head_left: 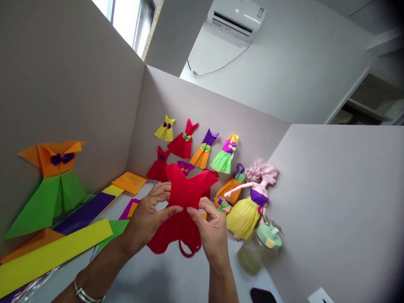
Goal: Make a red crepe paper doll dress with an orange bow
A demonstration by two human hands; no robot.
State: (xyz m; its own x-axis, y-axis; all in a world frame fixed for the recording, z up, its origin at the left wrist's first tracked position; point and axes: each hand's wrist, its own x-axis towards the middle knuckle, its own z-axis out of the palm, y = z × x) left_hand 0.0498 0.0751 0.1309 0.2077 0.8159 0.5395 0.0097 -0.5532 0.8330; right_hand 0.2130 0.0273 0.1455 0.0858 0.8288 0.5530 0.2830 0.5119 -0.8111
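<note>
Fingers [172, 211] of left hand [145, 216] and right hand [213, 227] pinch red dress [187, 190] at its waist.

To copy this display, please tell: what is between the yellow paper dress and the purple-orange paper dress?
A red paper dress with a green bow, in the head view.

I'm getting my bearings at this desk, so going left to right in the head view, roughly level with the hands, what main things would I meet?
Orange and green dress → left hand → right hand, with the red dress pinched between both → doll.
</note>
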